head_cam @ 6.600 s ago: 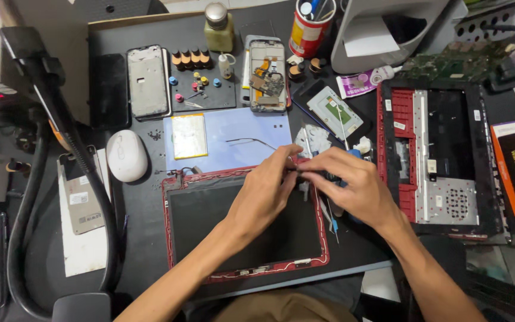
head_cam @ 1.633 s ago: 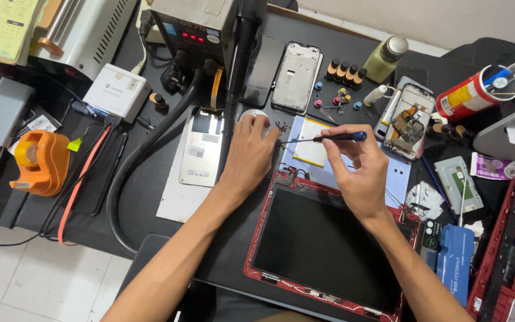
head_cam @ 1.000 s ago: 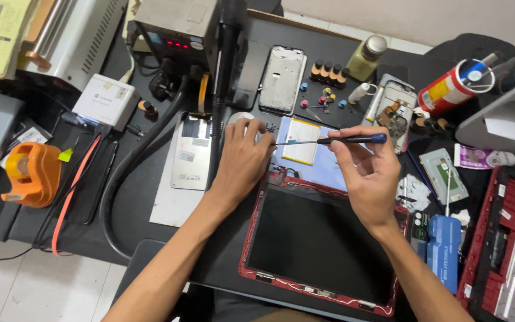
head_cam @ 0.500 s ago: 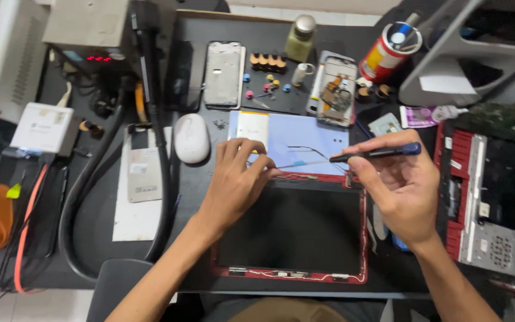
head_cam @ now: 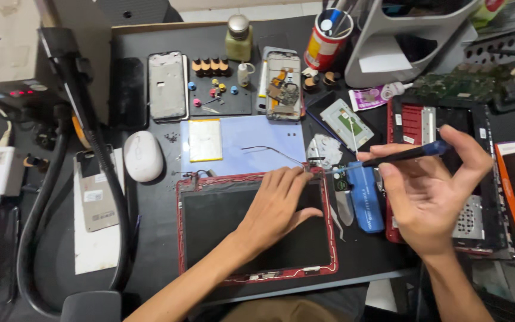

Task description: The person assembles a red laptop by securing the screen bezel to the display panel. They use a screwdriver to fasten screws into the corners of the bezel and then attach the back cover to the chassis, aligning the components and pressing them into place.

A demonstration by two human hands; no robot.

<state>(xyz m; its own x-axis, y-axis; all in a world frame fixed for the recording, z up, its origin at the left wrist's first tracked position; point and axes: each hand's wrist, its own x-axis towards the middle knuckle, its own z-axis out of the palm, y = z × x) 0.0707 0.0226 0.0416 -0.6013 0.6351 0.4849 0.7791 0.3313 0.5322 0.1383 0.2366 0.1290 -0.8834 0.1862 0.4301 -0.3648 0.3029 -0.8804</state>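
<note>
At six o'clock: red-framed screen panel (head_cam: 257, 229); our left hand (head_cam: 275, 206) spread on its upper edge; our right hand (head_cam: 433, 191) at three o'clock pinches screwdriver (head_cam: 397, 156), clear of blue battery (head_cam: 366, 197).

- White mouse (head_cam: 142, 155) at nine o'clock, beside a black hose (head_cam: 99, 161).
- Glass bottle (head_cam: 238, 37) at twelve o'clock.
- Red-and-yellow can (head_cam: 328, 39) toward one o'clock.
- Green circuit board (head_cam: 457, 86) at two o'clock.
</note>
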